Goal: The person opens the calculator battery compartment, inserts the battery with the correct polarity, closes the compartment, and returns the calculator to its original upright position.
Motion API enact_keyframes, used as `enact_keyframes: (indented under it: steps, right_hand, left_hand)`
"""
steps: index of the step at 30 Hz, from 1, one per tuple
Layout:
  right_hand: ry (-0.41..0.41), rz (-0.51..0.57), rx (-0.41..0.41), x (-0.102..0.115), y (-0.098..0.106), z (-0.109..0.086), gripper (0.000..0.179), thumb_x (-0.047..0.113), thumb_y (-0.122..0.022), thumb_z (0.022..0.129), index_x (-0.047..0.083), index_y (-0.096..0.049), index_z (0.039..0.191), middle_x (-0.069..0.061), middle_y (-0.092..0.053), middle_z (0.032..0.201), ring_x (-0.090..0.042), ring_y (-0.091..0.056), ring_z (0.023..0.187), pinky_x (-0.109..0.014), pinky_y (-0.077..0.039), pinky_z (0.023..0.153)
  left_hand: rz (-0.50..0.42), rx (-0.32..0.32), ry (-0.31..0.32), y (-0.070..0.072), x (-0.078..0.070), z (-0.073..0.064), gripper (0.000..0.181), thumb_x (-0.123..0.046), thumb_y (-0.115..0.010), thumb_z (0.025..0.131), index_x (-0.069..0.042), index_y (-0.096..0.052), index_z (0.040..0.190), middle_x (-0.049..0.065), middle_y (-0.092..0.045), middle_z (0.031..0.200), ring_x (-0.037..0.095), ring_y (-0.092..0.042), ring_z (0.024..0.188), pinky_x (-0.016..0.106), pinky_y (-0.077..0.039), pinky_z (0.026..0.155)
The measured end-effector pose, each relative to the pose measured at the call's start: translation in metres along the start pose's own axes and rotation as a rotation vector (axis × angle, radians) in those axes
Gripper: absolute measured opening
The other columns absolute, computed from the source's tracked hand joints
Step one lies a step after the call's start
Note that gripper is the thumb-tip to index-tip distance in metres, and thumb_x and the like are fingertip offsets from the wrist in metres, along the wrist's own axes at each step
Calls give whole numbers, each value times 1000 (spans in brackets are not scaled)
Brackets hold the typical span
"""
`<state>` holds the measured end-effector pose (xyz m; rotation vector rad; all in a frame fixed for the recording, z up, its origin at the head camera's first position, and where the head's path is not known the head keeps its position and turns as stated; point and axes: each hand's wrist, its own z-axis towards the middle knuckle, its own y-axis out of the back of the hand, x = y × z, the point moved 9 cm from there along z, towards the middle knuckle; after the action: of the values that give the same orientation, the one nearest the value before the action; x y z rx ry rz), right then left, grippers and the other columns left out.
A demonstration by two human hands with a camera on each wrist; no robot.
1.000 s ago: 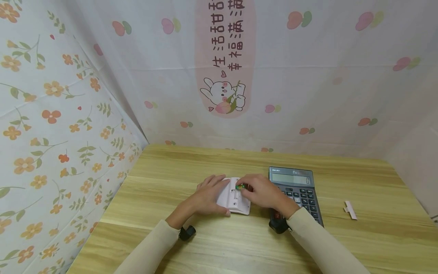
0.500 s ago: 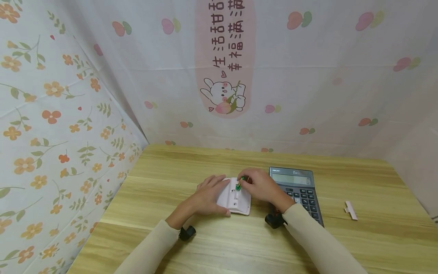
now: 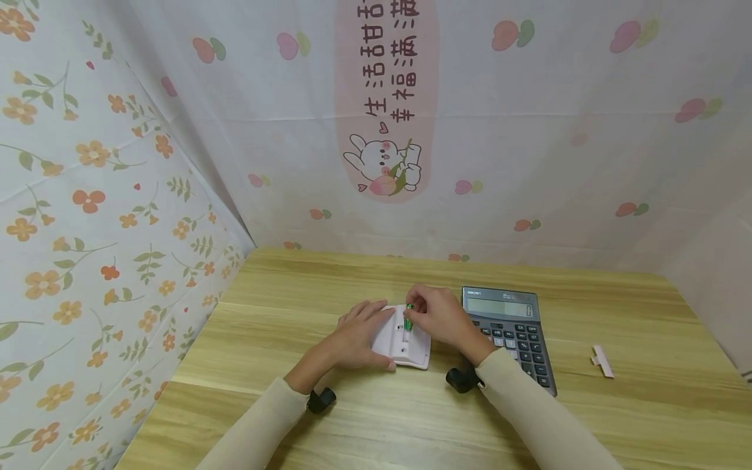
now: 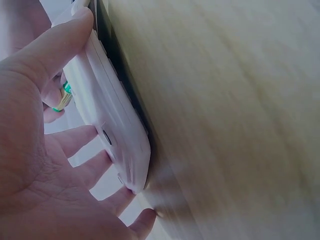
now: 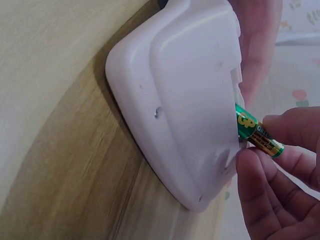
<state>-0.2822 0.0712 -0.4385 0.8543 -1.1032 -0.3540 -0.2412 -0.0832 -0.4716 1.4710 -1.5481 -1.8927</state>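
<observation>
A pale pink plastic device (image 3: 418, 352) lies on the wooden table with its screwed back up and a narrow battery slot uncovered. My left hand (image 3: 360, 336) holds its left side, thumb along the near edge and fingertips at the far edge, as the left wrist view shows. Between the thumb and fingers of my right hand (image 3: 437, 316) is a green and gold GP battery (image 5: 257, 131). One end of the battery dips into the slot while the other end sticks out at a tilt. The inside of the slot is hidden in the right wrist view.
Just right of my right hand lies a dark Deli calculator (image 3: 502, 307), partly under the right forearm. Farther right is a small pale pink strip with a tab (image 3: 602, 362). Patterned cloth (image 3: 282, 163) hangs behind the table and on its left.
My right hand has shifted slightly left and away from me. The battery has turned from lying crosswise to pointing along the slot. My left hand and the device stay put.
</observation>
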Motion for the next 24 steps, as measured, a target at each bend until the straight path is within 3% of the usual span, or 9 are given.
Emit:
enact_keyframes:
  steps: [24]
  right_hand:
    - [-37,11,37,1,-6,-9,8,13,-82,97,13,-76,102,7,-66,84,-11,-60,77,-29,-53,70]
  left_hand:
    - [3,1,-6,-1,1,0,104,-54,-89,88,-15,-40,171,11,-30,178,51,-21,162,75,-29,119]
